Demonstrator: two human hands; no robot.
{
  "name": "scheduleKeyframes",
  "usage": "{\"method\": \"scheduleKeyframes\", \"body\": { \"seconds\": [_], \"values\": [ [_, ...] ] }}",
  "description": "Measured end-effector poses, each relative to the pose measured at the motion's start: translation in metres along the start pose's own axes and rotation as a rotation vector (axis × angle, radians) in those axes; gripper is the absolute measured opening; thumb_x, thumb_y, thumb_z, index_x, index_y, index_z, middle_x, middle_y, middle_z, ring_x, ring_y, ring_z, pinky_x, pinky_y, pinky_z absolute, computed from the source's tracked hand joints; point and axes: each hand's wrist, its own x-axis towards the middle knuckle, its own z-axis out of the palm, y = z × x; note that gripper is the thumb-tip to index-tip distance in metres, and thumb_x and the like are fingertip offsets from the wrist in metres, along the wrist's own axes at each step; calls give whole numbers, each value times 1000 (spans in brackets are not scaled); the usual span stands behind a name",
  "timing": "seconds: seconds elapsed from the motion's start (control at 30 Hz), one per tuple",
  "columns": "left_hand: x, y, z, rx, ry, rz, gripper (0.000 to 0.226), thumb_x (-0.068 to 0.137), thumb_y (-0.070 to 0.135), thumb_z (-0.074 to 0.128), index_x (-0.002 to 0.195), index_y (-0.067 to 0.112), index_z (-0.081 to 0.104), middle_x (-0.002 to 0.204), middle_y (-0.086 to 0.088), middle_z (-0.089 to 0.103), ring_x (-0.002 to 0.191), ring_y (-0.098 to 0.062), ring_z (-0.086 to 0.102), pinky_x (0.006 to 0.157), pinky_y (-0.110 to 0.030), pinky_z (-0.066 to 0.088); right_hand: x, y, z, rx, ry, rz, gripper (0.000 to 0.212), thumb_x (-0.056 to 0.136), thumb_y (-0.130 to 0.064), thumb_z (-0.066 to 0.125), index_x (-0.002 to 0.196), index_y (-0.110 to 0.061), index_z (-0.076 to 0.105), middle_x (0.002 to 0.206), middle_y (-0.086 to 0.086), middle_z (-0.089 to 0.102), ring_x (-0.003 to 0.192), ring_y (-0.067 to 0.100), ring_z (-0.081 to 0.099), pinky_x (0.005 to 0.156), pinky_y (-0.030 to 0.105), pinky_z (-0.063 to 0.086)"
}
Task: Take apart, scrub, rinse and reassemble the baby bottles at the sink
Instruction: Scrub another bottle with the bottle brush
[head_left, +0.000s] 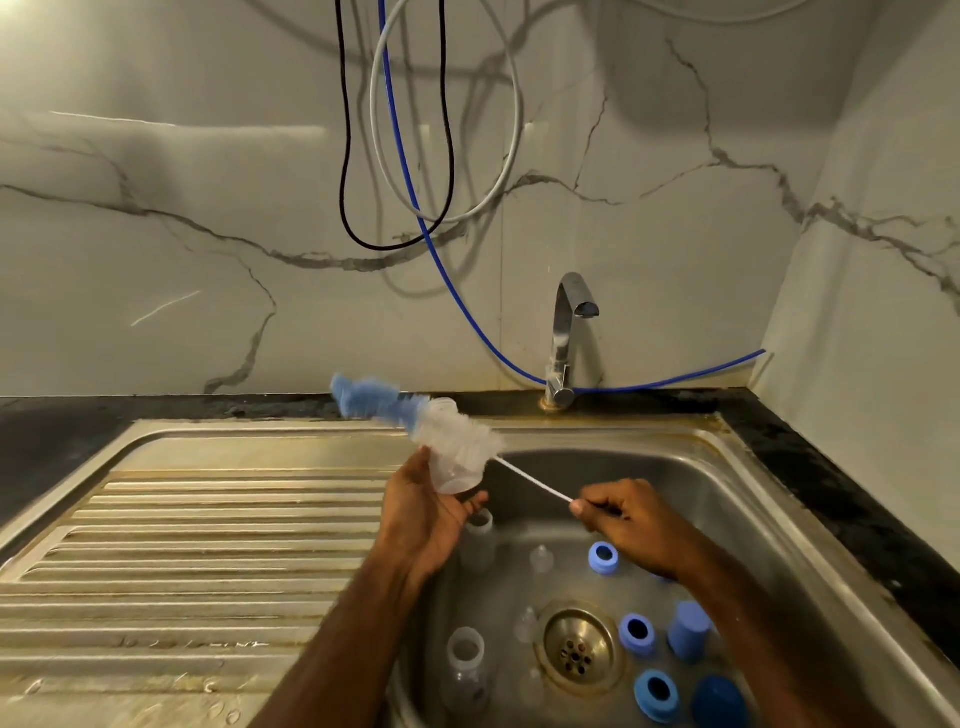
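Drainboard (197, 545): ribbed stainless steel with long parallel grooves, stained and streaked, left of the basin.
Brush (415, 415): a bottle brush with a blurred blue tip, fluffy white bristles and a thin white wire handle slanting down to the right.
Left hand (426, 514): fingers curl around a small clear plastic bottle (457, 478), held above the basin's left edge; the bristles lie across its open mouth.
Right hand (623, 519): fingertips pinch the low end of the wire handle, over the basin.
Sink (737, 499): a rounded steel basin with a round perforated drain (578, 649).
In the basin: two clear bottles (467, 665) standing at the left, small translucent teats (540, 558) near the middle, blue threaded rings (637, 631) and blue caps (688, 631) to the right of the drain.
Tap (566, 338): a curved chrome spout behind the basin.
Wall: glossy marble-look tile with grey veins; black, white and blue hoses (415, 156) hang in loops.
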Motion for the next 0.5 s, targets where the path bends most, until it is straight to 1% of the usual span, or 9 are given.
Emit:
{"method": "scheduleKeyframes", "body": {
  "seconds": [0.07,0.17,0.23,0.27,0.3,0.33,0.4,0.43,0.5],
  "values": [
    [1,6,-4,-29,16,8,37,104,34,39,114,12,67,101,-15,75,94,-30,66,82,-43,49,-3,3,-8,13,-7,29,37,100,-27,58,64,-24,57,59,-4,51,57,2,49,57,19,47],
    [-4,3,2,94,30,-61,51,103,48,37,127,9,61,90,-16,71,73,-24,64,55,-32,44,-1,-1,1,-22,97,61,35,101,-30,56,68,-21,59,57,-6,52,54,2,49,55,18,45],
    [-4,-3,4,152,-14,-72,62,95,61,50,132,12,59,92,-15,68,71,-22,62,50,-29,43,3,-7,12,-24,113,25,36,101,-31,55,68,-18,59,55,-9,50,53,2,48,55,18,41],
    [-4,-4,4,172,-36,-54,67,89,61,61,135,12,58,94,-14,67,73,-22,61,51,-30,46,4,-8,13,-10,88,14,36,101,-30,55,68,-18,59,54,-11,50,54,2,47,57,18,41],
    [-4,-3,3,182,-51,-27,72,83,58,70,136,12,56,97,-14,69,78,-23,63,58,-34,51,3,-7,10,8,50,11,37,101,-30,56,66,-21,59,55,-11,50,54,2,47,58,18,41],
    [-3,-3,0,168,-57,1,74,81,54,73,138,11,55,106,-14,71,90,-26,66,74,-40,56,2,-5,5,26,0,19,38,101,-29,56,63,-25,58,55,-11,50,55,1,47,58,18,42],
    [0,0,-4,79,-61,9,65,85,49,70,138,13,57,126,-15,70,120,-32,63,110,-52,44,-3,-1,-7,52,-85,57,42,101,-29,56,59,-33,57,57,-9,51,56,1,48,60,19,44],
    [0,1,-4,55,-52,9,61,86,48,66,137,15,58,130,-14,68,126,-33,60,116,-54,37,-5,1,-9,56,-98,70,43,101,-30,56,59,-35,57,57,-8,51,57,1,49,60,20,46],
    [1,-1,-2,90,-20,-6,59,84,50,64,132,16,61,129,-14,68,124,-35,60,113,-54,39,-3,1,-5,30,-26,61,40,101,-30,56,61,-32,57,57,-8,50,56,2,48,58,23,44]
  ]
}}
